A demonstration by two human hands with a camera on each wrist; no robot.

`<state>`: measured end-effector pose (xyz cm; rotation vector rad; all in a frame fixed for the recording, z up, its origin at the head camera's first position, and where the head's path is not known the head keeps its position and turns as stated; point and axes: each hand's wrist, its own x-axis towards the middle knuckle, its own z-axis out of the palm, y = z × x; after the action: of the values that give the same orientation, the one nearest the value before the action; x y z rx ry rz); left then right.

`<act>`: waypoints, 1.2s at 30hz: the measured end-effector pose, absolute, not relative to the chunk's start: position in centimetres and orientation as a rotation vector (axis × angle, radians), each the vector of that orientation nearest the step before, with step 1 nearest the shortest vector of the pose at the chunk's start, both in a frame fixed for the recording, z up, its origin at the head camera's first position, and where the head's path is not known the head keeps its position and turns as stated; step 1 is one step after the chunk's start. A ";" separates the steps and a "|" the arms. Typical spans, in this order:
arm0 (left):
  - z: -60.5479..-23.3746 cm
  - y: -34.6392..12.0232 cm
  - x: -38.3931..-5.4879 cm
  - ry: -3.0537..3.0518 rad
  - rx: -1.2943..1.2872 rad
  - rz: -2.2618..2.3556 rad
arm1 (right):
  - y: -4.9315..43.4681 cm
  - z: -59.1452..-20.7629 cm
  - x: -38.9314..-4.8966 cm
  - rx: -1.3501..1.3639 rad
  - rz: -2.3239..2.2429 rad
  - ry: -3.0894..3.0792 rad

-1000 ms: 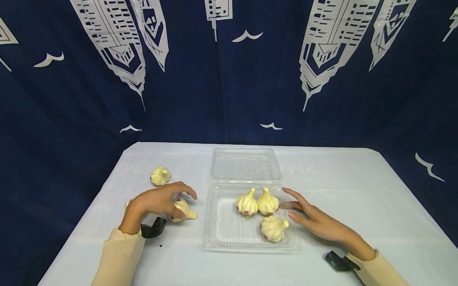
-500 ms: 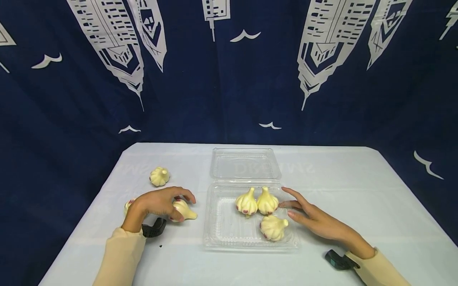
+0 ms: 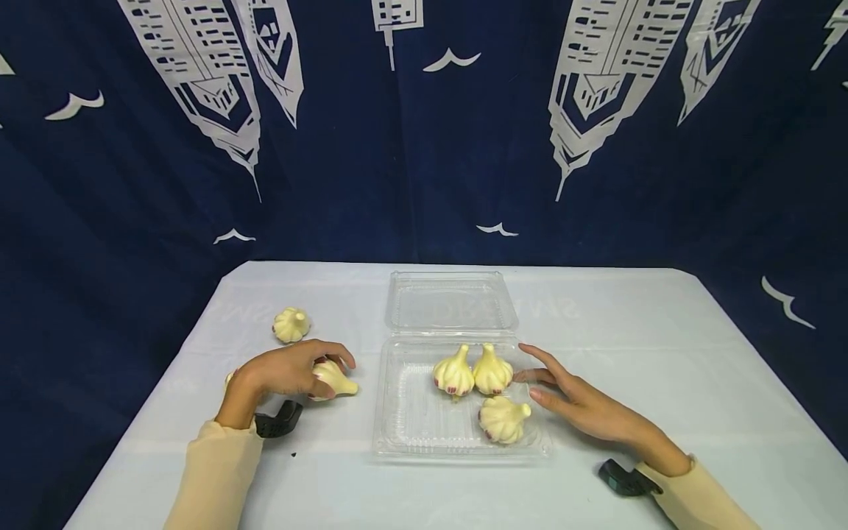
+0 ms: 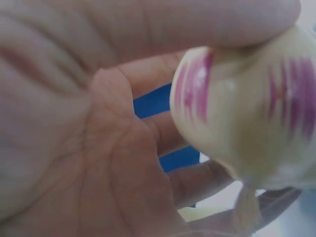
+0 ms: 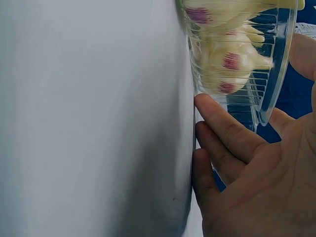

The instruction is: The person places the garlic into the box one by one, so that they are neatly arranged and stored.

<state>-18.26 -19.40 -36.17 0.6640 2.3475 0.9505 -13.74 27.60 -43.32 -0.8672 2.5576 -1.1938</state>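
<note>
My left hand grips a garlic bulb with pale skin and purple streaks, left of the clear plastic clamshell box. In the left wrist view, thumb and fingers lie around that bulb, its root end toward the camera. Inside the box's right half sit three garlic bulbs, two upright at the back and one tilted bulb in front. My right hand rests beside the box's right wall, fingers extended. The right wrist view shows its fingertips on the table by the ribbed wall.
Another garlic bulb lies on the white table behind my left hand. One more bulb is mostly hidden by that wrist. The box's lid lies folded back, away from me. A dark blue printed curtain hangs behind the table.
My left hand has closed on the garlic bulb, which has risen slightly. My right hand and the box have stayed in place; the head view has shifted a little.
</note>
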 end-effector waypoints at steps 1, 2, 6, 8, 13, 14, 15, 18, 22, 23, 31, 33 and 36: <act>-36.1 -19.5 -18.2 2.357 0.671 0.953 | 27.6 -43.3 -13.8 -0.866 -1.186 2.566; -35.9 -19.6 -18.2 2.363 0.677 0.958 | 27.6 -43.3 -13.8 -0.861 -1.181 2.573; -35.6 -19.8 -17.9 2.385 0.678 0.990 | 27.5 -43.3 -13.7 -0.844 -1.174 2.583; -35.4 -19.9 -17.9 2.410 0.688 0.994 | 27.5 -43.3 -13.8 -0.843 -1.175 2.579; -35.2 -19.9 -17.9 2.435 0.720 1.015 | 27.4 -43.2 -13.8 -0.850 -1.182 2.571; -35.2 -19.9 -17.9 2.430 0.721 1.027 | 27.4 -43.2 -13.8 -0.851 -1.183 2.571; -35.2 -19.9 -17.9 2.422 0.722 1.044 | 27.4 -43.2 -13.8 -0.851 -1.184 2.569; -35.2 -19.8 -17.9 2.431 0.733 1.069 | 27.4 -43.2 -13.7 -0.851 -1.185 2.565; -35.1 -19.7 -17.9 2.476 0.764 1.074 | 27.4 -43.1 -13.8 -0.857 -1.185 2.564; -35.0 -19.7 -17.9 2.479 0.766 1.081 | 27.4 -43.1 -13.8 -0.858 -1.185 2.566; -34.8 -18.9 -17.6 2.534 0.824 1.118 | 27.4 -43.0 -13.7 -0.845 -1.189 2.560; -34.7 -18.6 -17.4 2.541 0.836 1.122 | 27.4 -43.0 -13.6 -0.841 -1.186 2.560; -34.4 -18.0 -17.1 2.548 0.864 1.124 | 27.4 -43.0 -13.6 -0.838 -1.182 2.566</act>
<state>-17.14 -18.04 -34.42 0.8643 2.5483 1.1240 -13.57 27.38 -43.00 -0.8380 2.5658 -1.1816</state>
